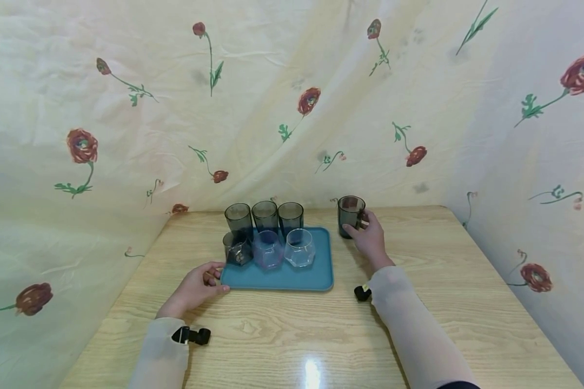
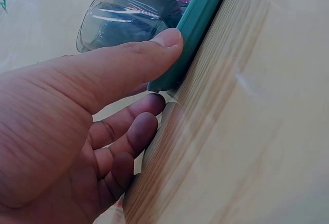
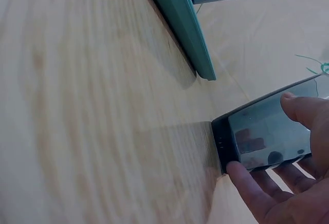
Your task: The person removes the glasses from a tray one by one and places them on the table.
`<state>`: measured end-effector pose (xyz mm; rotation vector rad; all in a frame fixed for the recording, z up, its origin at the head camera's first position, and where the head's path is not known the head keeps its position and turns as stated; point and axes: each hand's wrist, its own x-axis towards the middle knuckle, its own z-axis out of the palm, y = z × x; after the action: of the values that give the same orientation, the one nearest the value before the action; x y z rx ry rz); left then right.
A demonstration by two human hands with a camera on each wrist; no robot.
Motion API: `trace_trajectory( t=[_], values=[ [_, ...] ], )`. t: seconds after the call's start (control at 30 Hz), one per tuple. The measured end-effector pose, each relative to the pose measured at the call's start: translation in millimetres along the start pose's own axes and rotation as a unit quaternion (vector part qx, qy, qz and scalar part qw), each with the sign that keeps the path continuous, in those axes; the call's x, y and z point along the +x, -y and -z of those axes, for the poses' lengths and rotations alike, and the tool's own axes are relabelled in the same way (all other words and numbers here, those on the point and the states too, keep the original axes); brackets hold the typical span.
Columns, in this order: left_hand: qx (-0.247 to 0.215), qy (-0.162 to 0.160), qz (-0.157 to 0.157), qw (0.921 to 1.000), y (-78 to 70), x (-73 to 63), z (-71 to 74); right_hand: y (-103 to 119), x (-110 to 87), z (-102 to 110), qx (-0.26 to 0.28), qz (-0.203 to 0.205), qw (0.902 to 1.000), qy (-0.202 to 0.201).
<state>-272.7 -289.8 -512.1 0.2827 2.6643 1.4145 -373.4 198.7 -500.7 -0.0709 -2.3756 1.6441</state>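
My left hand [image 1: 198,286] is at the near left corner of a blue tray [image 1: 277,281]. In the left wrist view its thumb [image 2: 167,38] lies on the tray's edge, with the curled fingers by the corner's other side. My right hand [image 1: 370,240] holds a dark tinted glass mug [image 1: 349,219] by its handle side, right of the tray. The right wrist view shows the mug's base at the tabletop, thumb and fingers about its body. On the tray's near row stand a short dark glass [image 1: 237,249], a pinkish faceted glass [image 1: 268,251] and a clear faceted glass [image 1: 299,249].
Three tall dark glasses [image 1: 265,216] form the tray's back row, close behind the short ones. The wooden table [image 1: 272,335] ends at a flower-patterned cloth [image 1: 253,135] hanging behind and at both sides. A gap of bare wood separates tray and mug.
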Motion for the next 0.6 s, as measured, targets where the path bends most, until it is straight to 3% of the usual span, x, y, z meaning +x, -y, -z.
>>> trace_trajectory(
  t=[0.6],
  values=[
    [0.006, -0.004, 0.002, 1.0, -1.9, -0.8, -0.2, 0.4, -1.0, -1.2, 0.005, -0.007, 1.0, 0.002]
  ],
)
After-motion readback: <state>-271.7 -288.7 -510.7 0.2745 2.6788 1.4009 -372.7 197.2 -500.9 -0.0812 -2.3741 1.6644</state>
